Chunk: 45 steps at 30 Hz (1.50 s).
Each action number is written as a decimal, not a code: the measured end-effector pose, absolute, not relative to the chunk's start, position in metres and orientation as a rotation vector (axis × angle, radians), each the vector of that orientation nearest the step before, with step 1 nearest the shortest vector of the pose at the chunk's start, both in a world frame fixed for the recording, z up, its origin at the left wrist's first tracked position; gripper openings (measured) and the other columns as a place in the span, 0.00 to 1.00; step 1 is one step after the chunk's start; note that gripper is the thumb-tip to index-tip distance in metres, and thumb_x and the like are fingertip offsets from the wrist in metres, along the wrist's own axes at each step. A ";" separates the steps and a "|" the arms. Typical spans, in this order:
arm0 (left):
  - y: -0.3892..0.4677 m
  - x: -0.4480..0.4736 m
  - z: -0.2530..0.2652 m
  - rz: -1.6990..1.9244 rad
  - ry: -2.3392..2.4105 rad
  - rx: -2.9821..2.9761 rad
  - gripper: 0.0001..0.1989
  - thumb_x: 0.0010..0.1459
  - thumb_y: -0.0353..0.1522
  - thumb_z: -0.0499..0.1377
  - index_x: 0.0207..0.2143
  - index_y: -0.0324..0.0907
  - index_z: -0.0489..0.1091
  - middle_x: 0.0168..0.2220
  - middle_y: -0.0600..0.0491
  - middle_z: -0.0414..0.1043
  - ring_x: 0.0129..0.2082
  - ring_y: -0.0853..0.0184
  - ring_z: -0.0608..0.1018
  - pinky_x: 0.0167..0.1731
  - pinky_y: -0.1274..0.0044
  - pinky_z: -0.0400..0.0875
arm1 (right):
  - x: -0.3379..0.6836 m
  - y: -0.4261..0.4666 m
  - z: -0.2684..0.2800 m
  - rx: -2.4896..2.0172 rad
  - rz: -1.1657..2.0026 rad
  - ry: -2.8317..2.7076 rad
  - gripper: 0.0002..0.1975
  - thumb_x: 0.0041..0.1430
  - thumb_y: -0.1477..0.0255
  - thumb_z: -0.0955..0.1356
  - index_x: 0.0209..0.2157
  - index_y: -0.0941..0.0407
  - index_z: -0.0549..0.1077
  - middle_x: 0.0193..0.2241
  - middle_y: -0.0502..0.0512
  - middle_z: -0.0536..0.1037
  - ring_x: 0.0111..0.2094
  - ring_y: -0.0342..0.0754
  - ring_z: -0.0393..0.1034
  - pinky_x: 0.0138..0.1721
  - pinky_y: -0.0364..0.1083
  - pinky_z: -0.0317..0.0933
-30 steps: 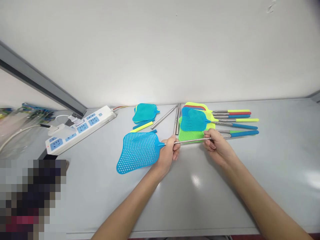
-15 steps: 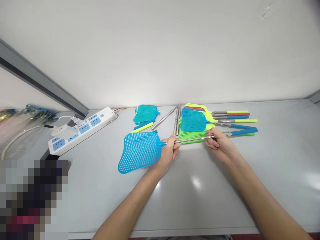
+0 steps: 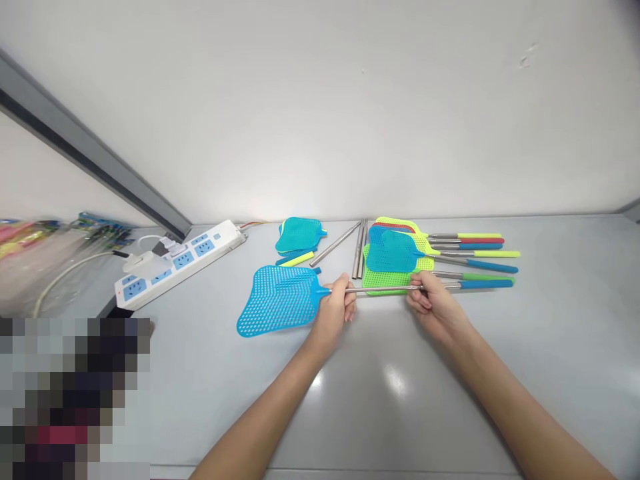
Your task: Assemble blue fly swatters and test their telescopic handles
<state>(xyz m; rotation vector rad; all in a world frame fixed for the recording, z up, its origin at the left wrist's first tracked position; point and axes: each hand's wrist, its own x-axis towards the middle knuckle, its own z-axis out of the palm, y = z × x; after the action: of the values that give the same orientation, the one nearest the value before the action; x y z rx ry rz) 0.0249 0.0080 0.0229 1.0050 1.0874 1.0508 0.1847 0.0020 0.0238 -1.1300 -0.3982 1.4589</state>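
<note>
A blue fly swatter with a perforated head, a thin metal rod and a blue grip is held level above the table. My left hand is closed on the rod just behind the head. Farther along the rod, my right hand pinches it, with the blue grip reaching out to the right. Behind the right hand lies a pile of finished-looking swatters in blue, green, yellow and red, their handles pointing right. Beyond the left hand rest loose metal tubes and a yellow grip sleeve.
A stack of loose swatter heads lies near the back wall. To the left stands a white power strip with plugs and a cable. Plastic bags lie at the far left, and a metal frame bar runs above them.
The swatter in my hands is now more level, its grip end slightly lower in view. Both hands keep their hold on the rod. The whole view has shifted slightly.
</note>
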 end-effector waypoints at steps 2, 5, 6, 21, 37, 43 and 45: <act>0.008 0.026 0.019 1.084 1.090 0.987 0.22 0.53 0.39 0.47 0.10 0.42 0.46 0.06 0.61 0.44 0.08 0.77 0.55 0.13 0.81 0.51 | 0.182 0.000 0.024 -1.127 1.416 -0.423 0.10 0.43 0.77 0.65 0.15 0.58 0.59 0.08 0.44 0.58 0.09 0.31 0.42 0.09 0.34 0.39; 0.006 0.029 0.015 1.082 1.073 1.009 0.23 0.53 0.42 0.48 0.11 0.42 0.46 0.07 0.62 0.44 0.08 0.76 0.54 0.12 0.80 0.49 | 0.182 -0.002 0.026 -1.142 1.408 -0.420 0.10 0.42 0.76 0.66 0.15 0.57 0.59 0.08 0.43 0.57 0.09 0.32 0.42 0.09 0.35 0.38; 0.005 0.030 0.014 1.074 1.057 1.024 0.23 0.53 0.43 0.47 0.11 0.42 0.46 0.07 0.61 0.44 0.09 0.76 0.54 0.12 0.80 0.49 | 0.182 -0.002 0.026 -1.145 1.408 -0.412 0.10 0.42 0.76 0.66 0.15 0.57 0.60 0.08 0.43 0.57 0.09 0.32 0.42 0.09 0.35 0.38; -0.008 0.044 0.011 0.793 0.866 1.280 0.23 0.54 0.42 0.48 0.12 0.39 0.58 0.09 0.59 0.52 0.12 0.76 0.57 0.16 0.80 0.51 | 0.140 -0.025 0.011 -1.014 1.563 -0.410 0.16 0.45 0.72 0.68 0.14 0.57 0.55 0.08 0.42 0.56 0.10 0.32 0.41 0.10 0.35 0.38; 0.001 0.039 0.008 0.653 0.908 1.199 0.23 0.52 0.41 0.47 0.09 0.39 0.57 0.06 0.59 0.52 0.08 0.77 0.57 0.13 0.81 0.48 | 0.140 -0.022 0.006 -0.974 1.607 -0.366 0.14 0.46 0.71 0.66 0.15 0.57 0.57 0.07 0.42 0.55 0.10 0.33 0.45 0.10 0.35 0.39; 0.001 0.040 0.004 0.661 0.894 1.142 0.22 0.52 0.43 0.47 0.11 0.40 0.55 0.07 0.61 0.50 0.07 0.78 0.53 0.10 0.81 0.44 | 0.139 -0.021 0.008 -0.954 1.583 -0.375 0.12 0.45 0.71 0.67 0.16 0.57 0.59 0.08 0.42 0.56 0.10 0.33 0.45 0.10 0.34 0.39; 0.001 0.040 0.004 0.680 0.863 1.124 0.22 0.52 0.42 0.47 0.11 0.40 0.54 0.07 0.60 0.50 0.07 0.78 0.53 0.10 0.82 0.44 | 0.139 -0.020 0.009 -0.956 1.560 -0.364 0.12 0.44 0.72 0.67 0.16 0.58 0.59 0.08 0.42 0.57 0.10 0.33 0.43 0.10 0.34 0.38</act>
<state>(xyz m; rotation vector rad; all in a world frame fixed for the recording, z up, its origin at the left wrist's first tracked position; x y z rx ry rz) 0.0397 0.0011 0.0038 1.1239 0.8629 0.6795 0.1389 -0.0204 0.0090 -0.9557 -0.3637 1.5605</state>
